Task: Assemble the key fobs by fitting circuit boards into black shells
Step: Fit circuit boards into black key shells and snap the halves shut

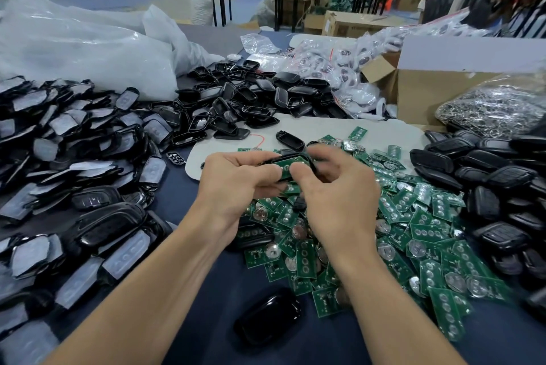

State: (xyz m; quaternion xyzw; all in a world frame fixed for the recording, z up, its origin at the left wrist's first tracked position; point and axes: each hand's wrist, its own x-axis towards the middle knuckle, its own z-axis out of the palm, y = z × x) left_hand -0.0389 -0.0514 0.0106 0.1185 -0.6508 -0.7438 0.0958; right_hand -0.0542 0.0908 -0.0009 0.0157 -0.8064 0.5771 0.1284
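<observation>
— What is being gripped by the left hand (236, 181)?
— A glossy black plastic oval shell (268, 161) is being clasped in it, above the dark blue desk (189, 202).
— And by the right hand (334, 196)?
— A green rectangular circuit board (287, 164), lying in that shell, is being pinched. A heap of green boards (413, 231) is lying beneath.

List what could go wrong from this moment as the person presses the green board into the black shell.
1. The board may not yet sit squarely in the shell. If the right hand presses it in crooked, it could jam or crack.
2. The left hand grips the shell above the pile of boards. A slip could drop the part among them, where it would be hard to find.
</observation>
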